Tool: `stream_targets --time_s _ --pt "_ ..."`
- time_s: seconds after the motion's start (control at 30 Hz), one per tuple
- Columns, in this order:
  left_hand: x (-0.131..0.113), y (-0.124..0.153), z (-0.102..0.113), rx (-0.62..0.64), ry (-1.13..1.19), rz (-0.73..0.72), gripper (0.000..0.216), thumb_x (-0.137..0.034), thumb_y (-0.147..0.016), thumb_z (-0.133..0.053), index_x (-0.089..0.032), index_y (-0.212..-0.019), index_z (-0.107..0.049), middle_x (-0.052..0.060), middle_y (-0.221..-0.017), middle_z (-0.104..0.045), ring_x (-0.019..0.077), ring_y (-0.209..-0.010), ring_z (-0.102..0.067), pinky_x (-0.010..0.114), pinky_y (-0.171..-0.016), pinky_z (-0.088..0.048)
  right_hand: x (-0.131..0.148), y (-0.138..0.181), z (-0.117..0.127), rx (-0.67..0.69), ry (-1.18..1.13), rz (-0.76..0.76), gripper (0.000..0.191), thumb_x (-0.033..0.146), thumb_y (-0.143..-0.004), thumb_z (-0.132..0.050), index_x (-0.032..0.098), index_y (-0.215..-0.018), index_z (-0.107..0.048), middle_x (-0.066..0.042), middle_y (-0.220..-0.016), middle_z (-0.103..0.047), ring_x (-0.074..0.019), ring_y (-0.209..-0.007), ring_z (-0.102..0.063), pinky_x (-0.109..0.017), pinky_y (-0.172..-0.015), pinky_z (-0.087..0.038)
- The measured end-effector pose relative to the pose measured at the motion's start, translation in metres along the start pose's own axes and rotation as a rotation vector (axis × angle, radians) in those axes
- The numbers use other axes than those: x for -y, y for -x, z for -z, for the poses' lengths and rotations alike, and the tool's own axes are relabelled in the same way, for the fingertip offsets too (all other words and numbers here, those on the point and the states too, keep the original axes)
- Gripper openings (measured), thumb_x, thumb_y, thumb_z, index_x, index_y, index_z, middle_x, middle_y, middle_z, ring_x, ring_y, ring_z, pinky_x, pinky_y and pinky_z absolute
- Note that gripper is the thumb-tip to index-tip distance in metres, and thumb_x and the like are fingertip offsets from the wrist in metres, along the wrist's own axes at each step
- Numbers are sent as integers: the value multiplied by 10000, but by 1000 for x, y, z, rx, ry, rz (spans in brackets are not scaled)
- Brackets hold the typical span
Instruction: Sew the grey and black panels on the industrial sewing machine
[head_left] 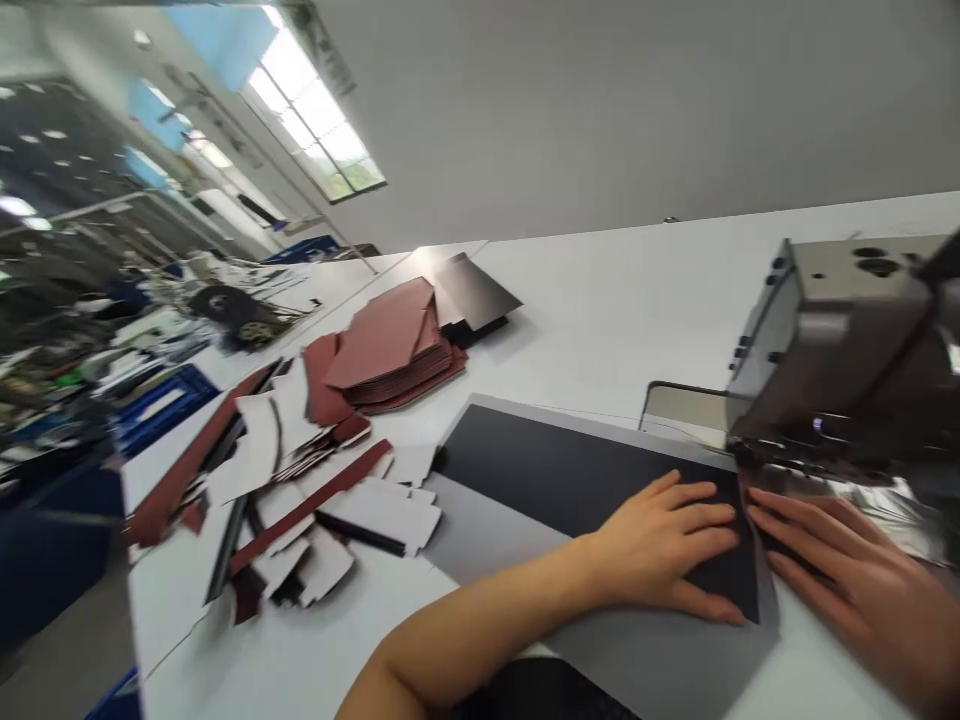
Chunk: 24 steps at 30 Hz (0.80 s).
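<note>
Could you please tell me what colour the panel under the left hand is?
The panel is very dark, nearly black; the head view shows it best.

The left forearm [487, 610] is slanting up from the lower edge of the view, bare, with its bent elbow [386, 660] showing near the bottom. The left wrist [592, 560] is lying nearly in line with it. The left grip [667, 545] is resting palm down, its fingers lying spread and pointing rightward, its thumb lying apart on the side nearer the body. The right grip [855, 570] is showing at the right edge, its long fingers pointing leftward, their tips lying near the left fingertips without touching them.
</note>
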<state>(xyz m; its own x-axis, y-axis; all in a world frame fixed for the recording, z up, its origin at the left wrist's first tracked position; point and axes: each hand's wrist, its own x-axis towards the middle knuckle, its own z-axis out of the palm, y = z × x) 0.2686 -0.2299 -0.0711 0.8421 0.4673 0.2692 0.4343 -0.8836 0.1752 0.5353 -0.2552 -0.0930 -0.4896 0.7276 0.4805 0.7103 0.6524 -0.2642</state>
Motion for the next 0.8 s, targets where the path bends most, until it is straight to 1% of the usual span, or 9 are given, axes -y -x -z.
stream_targets --time_s 0.1,0.2,0.3,0.4,0.5,0.57,0.67,0.8 --pt "1 -2 6 21 111 56 600 -674 -915 -521 -192 -1253 -637 66 -1365 -648 312 -1465 -386 585 -1239 -210 5 -9 4 -1 11 99 353 378 -1056 -410 225 -1260 -654 -3 -1293 -662 -187 -1095 -627 -349 -1011 -467" --pt "-1 -3 8 59 167 94 602 -673 -904 -544 -200 -1270 -610 81 -1380 -634 322 -1486 -350 608 -1244 -162 8 -13 2 -9 11 113 343 339 -1065 -401 210 -1209 -684 -18 -1277 -669 -192 -1080 -624 -376 -1005 -459" --pt "-2 -3 7 73 173 138 689 -696 -876 -571 -160 -1309 -564 138 -1419 -594 317 -1483 -362 584 -1248 -188 9 -10 0 -4 -17 56 318 341 -1045 -448 219 -1205 -694 -31 -1280 -663 -211 -1061 -617 -403 -975 -490" --pt "-2 -3 5 65 148 135 763 -722 -844 -590 -131 -1324 -543 167 -1457 -556 316 -1476 -376 555 -1238 -255 9 -8 -1 10 -52 2 292 345 -1016 -515 247 -1229 -689 -28 -1286 -658 -219 -1062 -609 -406 -963 -515" --pt "-2 -4 3 44 110 110 766 -732 -845 -576 -124 -1311 -561 147 -1458 -564 304 -1463 -400 511 -1224 -316 8 -9 -1 2 -83 5 281 324 -998 -553 245 -1234 -683 -37 -1270 -665 -218 -1055 -612 -406 -963 -523" --pt "-3 -4 2 24 80 119 767 -743 -851 -551 -132 -1314 -566 126 -1452 -575 297 -1451 -420 515 -1228 -311 8 -10 -1 -13 -83 15 272 316 -989 -568 230 -1221 -681 -49 -1267 -666 -222 -1054 -613 -412 -968 -519" --pt "-4 -5 1 26 57 148 775 -765 -843 -538 -162 -1329 -567 109 -1461 -568 300 -1446 -427 545 -1238 -278 11 -12 1 -8 -50 19 253 309 -988 -569 203 -1195 -670 -56 -1313 -643 -226 -1053 -600 -412 -961 -511" --pt "-2 -5 1 58 101 147 795 -765 -819 -580 -160 -1334 -571 131 -1482 -542 309 -1461 -404 522 -1226 -315 16 -14 4 30 -16 -2 244 332 -998 -550 203 -1178 -652 -35 -1353 -624 -232 -1051 -580 -415 -941 -502"
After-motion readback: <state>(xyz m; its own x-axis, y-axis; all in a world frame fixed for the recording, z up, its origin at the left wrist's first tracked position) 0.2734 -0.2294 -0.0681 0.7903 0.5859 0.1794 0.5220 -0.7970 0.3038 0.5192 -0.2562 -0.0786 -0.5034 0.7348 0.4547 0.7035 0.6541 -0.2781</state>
